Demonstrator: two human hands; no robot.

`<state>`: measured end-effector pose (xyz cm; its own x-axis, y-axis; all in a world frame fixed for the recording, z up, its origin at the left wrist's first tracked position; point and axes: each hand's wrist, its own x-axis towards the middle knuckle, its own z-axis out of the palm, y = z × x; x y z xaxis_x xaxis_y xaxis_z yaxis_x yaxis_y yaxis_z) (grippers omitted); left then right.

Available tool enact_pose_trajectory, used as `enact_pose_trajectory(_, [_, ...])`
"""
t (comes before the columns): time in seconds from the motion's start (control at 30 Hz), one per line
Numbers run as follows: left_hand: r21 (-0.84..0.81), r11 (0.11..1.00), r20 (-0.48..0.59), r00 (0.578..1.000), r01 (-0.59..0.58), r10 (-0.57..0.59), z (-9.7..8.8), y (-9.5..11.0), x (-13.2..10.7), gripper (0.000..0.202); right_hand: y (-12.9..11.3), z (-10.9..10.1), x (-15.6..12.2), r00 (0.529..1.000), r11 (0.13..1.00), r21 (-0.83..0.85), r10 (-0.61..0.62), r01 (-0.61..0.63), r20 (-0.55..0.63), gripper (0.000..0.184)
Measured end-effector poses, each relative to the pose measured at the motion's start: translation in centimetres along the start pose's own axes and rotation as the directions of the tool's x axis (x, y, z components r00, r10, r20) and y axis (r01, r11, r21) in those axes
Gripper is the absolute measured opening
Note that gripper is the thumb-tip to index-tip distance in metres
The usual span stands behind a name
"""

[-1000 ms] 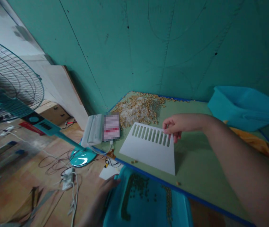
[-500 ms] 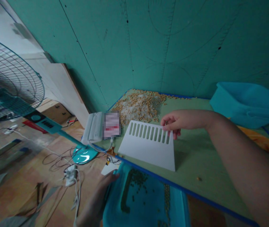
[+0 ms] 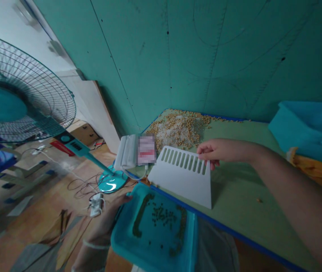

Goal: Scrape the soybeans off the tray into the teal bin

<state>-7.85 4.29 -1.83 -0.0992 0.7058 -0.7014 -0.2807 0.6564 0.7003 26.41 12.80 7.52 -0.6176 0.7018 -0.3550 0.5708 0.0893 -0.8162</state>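
My right hand [image 3: 211, 152] pinches the slotted upper edge of a white plastic scraper [image 3: 186, 190], which is tilted with its wide lower edge along the front edge of the green tabletop [image 3: 234, 177]. My left hand [image 3: 117, 206] grips the left rim of a teal tray [image 3: 138, 247] held below the table edge. Small round beans [image 3: 162, 214] lie scattered in the tray, with more in its side grooves. Behind the scraper, a pile of yellowish beans mixed with whitish clear bits [image 3: 179, 130] spreads against the wall.
A white device [image 3: 128, 151] and a phone-like item with a blurred screen [image 3: 146, 149] sit at the table's left corner. A blue bin [image 3: 297, 128] and orange cloth [image 3: 314, 166] are at right. A standing fan [image 3: 73, 145], cables and a power strip [image 3: 96, 204] occupy the left.
The tray has moved left and out from the table edge, showing more of its inside, with my left hand still on its rim. The scraper stays almost where it was; the view has shifted.
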Motion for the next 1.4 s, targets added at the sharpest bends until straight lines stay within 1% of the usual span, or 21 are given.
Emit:
enact_pose_trajectory(0.07, [-0.031, 0.993, 0.010, 0.993, 0.115, -0.115, 0.9, 0.4, -1.1, 0.024, -0.1, 0.0, -0.2, 1.000, 1.000, 0.013, 0.002, -0.002, 0.011, 0.021])
enact_pose_trajectory(0.1, [-0.055, 0.987, 0.024, 0.989, 0.148, -0.147, 1.4, 0.6, -1.6, 0.025, -0.1, 0.0, -0.2, 1.000, 1.000, 0.019, 0.004, -0.005, 0.017, 0.021])
enact_pose_trajectory(0.2, [-0.139, 0.976, 0.100, 0.983, 0.166, -0.153, 2.6, 0.9, -2.9, 0.030, -0.2, -0.2, -0.5, 1.000, 0.999, 0.034, 0.012, -0.013, 0.029, 0.021])
enact_pose_trajectory(0.3, [-0.172, 0.973, 0.111, 0.984, 0.155, -0.137, 3.3, 0.9, -3.7, 0.031, -0.2, -0.3, -0.7, 0.999, 0.998, 0.053, 0.021, -0.023, 0.031, 0.021])
enact_pose_trajectory(0.43, [-0.192, 0.967, 0.105, 0.983, 0.168, -0.150, 3.0, 0.6, -3.4, 0.030, -0.2, -0.4, -0.9, 0.998, 0.996, 0.074, 0.039, -0.042, 0.042, 0.021])
enact_pose_trajectory(0.57, [-0.176, 0.968, 0.111, 0.981, 0.178, -0.160, 2.2, 0.3, -2.5, 0.041, -0.1, -0.7, -1.1, 0.996, 0.995, 0.079, 0.063, -0.068, 0.057, 0.023])
enact_pose_trajectory(0.63, [-0.174, 0.967, 0.111, 0.979, 0.188, -0.170, 1.9, 0.3, -2.3, 0.043, 0.0, -0.8, -1.1, 0.996, 0.993, 0.092, 0.061, -0.067, 0.061, 0.023])
enact_pose_trajectory(0.73, [-0.172, 0.967, 0.090, 0.981, 0.188, -0.175, 2.1, 0.5, -2.6, 0.035, 0.1, -0.8, -1.2, 0.996, 0.992, 0.110, 0.060, -0.068, 0.068, 0.022])
enact_pose_trajectory(0.83, [-0.153, 0.977, 0.059, 0.988, 0.151, -0.143, 2.6, 0.8, -3.0, 0.033, 0.2, -0.9, -1.2, 0.995, 0.990, 0.118, 0.061, -0.070, 0.078, 0.022])
enact_pose_trajectory(0.97, [-0.143, 0.981, 0.050, 0.991, 0.128, -0.122, 2.8, 0.8, -3.2, 0.034, 0.1, -1.0, -1.3, 0.993, 0.989, 0.122, 0.075, -0.085, 0.089, 0.021])
enact_pose_trajectory(1.1, [-0.118, 0.987, 0.023, 0.994, 0.105, -0.103, 2.7, 0.7, -3.1, 0.043, -0.1, -0.9, -1.5, 0.991, 0.988, 0.127, 0.077, -0.090, 0.107, 0.023])
enact_pose_trajectory(1.17, [-0.142, 0.984, 0.062, 0.993, 0.110, -0.102, 2.8, 0.7, -3.3, 0.044, -0.3, -0.9, -1.6, 0.991, 0.988, 0.127, 0.071, -0.085, 0.111, 0.023])
enact_pose_trajectory(1.27, [-0.185, 0.971, 0.129, 0.984, 0.149, -0.126, 3.3, 0.9, -4.0, 0.043, -0.3, -1.2, -1.9, 0.996, 0.991, 0.123, 0.042, -0.052, 0.083, 0.023])
enact_pose_trajectory(1.4, [-0.178, 0.973, 0.118, 0.985, 0.147, -0.128, 3.6, 1.1, -4.4, 0.041, 0.3, -2.0, -2.1, 0.998, 0.995, 0.101, 0.002, 0.004, -0.063, 0.025])
